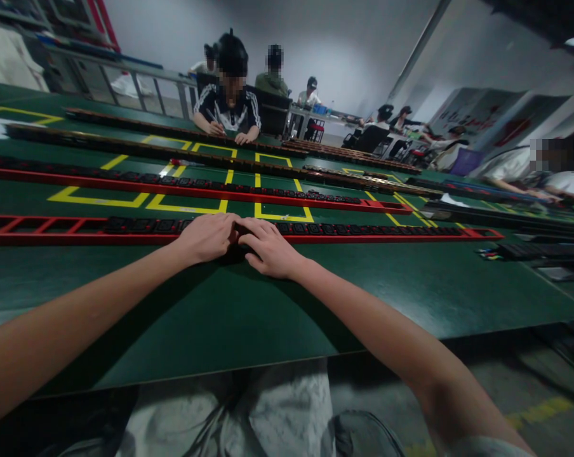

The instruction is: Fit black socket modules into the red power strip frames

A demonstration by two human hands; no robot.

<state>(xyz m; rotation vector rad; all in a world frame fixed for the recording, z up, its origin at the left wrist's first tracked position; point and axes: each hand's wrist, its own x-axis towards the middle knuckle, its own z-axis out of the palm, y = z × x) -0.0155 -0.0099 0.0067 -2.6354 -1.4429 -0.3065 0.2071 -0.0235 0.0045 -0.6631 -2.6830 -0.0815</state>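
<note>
Close in front of me a long red rail [411,238] lies across the table, with black square modules [337,229] set in a row along it. My left hand [209,236] rests on the rail near its middle, fingers bent down over it. Right beside it, my right hand [272,247] curls its fingers over the same stretch, thumb on the near side. The fingertips almost meet, and a dark gap shows between them. Whatever lies under the fingers is hidden. Toward its left end the rail shows bare red slots [53,225].
A second red rail [287,198] with black modules lies behind, then long dark strips [249,164]. Yellow tape outlines [310,212] mark the green table [182,324]. A co-worker [227,105] sits opposite. Cables with coloured ends [489,254] lie at right.
</note>
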